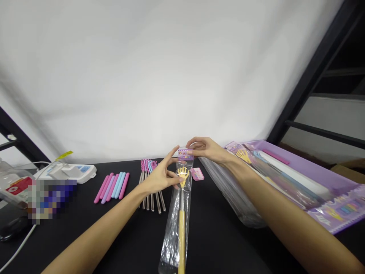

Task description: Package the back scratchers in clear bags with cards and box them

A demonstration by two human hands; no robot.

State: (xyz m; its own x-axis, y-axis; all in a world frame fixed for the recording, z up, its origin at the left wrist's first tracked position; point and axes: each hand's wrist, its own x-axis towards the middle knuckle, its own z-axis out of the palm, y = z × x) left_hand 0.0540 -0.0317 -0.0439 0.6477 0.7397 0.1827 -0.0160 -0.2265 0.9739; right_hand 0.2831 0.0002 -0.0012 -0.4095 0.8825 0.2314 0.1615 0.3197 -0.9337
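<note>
A yellow back scratcher [182, 220] with a hand-shaped head lies in a long clear plastic bag [170, 243]. My left hand [161, 177] pinches the bag around the scratcher's head, thumb on the front. At the bag's top, a purple printed card [184, 153] is held between the fingers of my right hand [205, 149]. A small pink card [197, 174] lies on the table just right of the bag. Left of the bag rest several metal rods with pink and blue hand-shaped heads [148, 166], and further left several pink, purple and blue handle tubes [115, 186].
A purple display box [302, 167] with bagged back scratchers stands at the right. Beside it lies a stack of clear bags [228, 186]. On the left are a white power strip [81, 173], a cable, a plastic container [14, 186] and a black mouse-like object [13, 228].
</note>
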